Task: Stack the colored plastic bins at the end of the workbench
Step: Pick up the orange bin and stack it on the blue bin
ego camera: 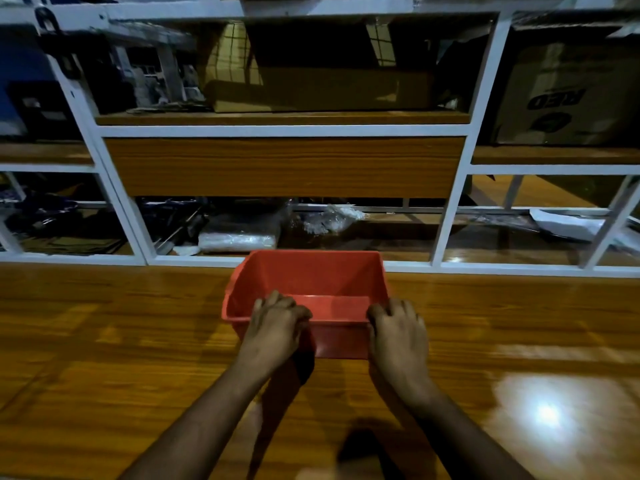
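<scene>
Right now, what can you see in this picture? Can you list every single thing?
red bin: one, red, empty, on the workbench, near the shelves
workbench: one, shiny orange-brown wood, across the front
shelf frame: one, white, behind the workbench
wooden panel: one, brown, middle of the shelf frame
cardboard boxes: two, brown, upper shelves, one in the middle and one at right
plastic-wrapped packet: one, whitish, lower shelf behind the bin
clear plastic wrap: one crumpled piece, lower shelf
left hand: one, gripping the bin's near left corner
right hand: one, gripping the bin's near right corner
</scene>
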`<state>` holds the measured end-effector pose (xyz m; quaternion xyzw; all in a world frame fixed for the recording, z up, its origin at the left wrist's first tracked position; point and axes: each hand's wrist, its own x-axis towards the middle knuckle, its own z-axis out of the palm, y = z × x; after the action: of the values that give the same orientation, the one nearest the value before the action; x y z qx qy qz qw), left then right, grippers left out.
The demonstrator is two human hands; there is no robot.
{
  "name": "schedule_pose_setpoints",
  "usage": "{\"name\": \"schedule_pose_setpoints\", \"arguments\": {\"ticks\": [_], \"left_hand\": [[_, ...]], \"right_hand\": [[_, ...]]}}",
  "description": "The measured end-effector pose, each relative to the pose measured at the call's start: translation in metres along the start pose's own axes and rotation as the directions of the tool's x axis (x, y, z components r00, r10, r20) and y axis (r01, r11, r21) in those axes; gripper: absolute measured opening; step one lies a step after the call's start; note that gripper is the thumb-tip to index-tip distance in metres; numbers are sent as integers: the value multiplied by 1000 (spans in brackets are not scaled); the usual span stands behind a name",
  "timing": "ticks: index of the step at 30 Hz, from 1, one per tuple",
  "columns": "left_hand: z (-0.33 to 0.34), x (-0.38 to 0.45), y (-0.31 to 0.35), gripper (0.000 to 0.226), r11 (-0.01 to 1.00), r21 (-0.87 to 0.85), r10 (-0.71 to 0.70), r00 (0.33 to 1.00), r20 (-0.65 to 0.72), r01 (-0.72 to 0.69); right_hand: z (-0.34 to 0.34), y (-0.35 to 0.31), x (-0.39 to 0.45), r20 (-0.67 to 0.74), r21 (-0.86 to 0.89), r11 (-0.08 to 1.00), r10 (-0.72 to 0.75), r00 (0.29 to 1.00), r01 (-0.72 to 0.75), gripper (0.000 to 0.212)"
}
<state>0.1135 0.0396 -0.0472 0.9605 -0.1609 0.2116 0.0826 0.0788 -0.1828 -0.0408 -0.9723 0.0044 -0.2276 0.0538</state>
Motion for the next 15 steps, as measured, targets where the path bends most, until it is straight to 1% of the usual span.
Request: {"name": "schedule_pose_setpoints", "arguments": {"ticks": [2,3,4,5,6,7,8,9,10,12,14,15], "left_hand": [[-1,2,14,27,997,-64,33,999,37,-30],[0,3,22,26,994,-109,16,998,55,-10],[0,3,30,26,990,-142,-11,998,68,20],[1,5,38,26,987,-156,-32,997,77,44],[2,6,47,26,985,-161,-42,996,83,55],[4,7,56,27,982,-180,-44,995,89,60],[4,8,65,27,973,-220,-48,994,95,68],[4,10,72,27,955,-282,-63,991,122,95],[2,13,77,27,925,-355,-81,982,168,137],[2,19,78,28,844,-480,-87,946,313,237],[0,22,73,34,733,-588,-41,886,462,341],[-1,21,70,39,682,-625,-23,865,502,381]], "right_hand": [[1,0,-6,43,193,972,130,991,-135,23],[3,-2,-9,114,310,926,187,976,-214,19],[6,-5,-12,226,419,853,233,946,-311,14],[11,-8,-12,358,540,722,269,894,-433,19],[17,-13,-13,501,635,524,280,819,-568,28],[24,-18,-13,619,684,298,248,746,-666,33],[28,-21,-13,684,689,123,218,696,-714,36],[32,-23,-11,698,698,22,203,687,-715,36],[33,-22,-8,695,708,-31,214,687,-706,33],[29,-17,-2,694,713,-114,251,674,-692,26],[27,-6,4,699,708,-114,251,670,-697,23],[26,-1,7,702,706,-107,234,672,-700,22]]}}
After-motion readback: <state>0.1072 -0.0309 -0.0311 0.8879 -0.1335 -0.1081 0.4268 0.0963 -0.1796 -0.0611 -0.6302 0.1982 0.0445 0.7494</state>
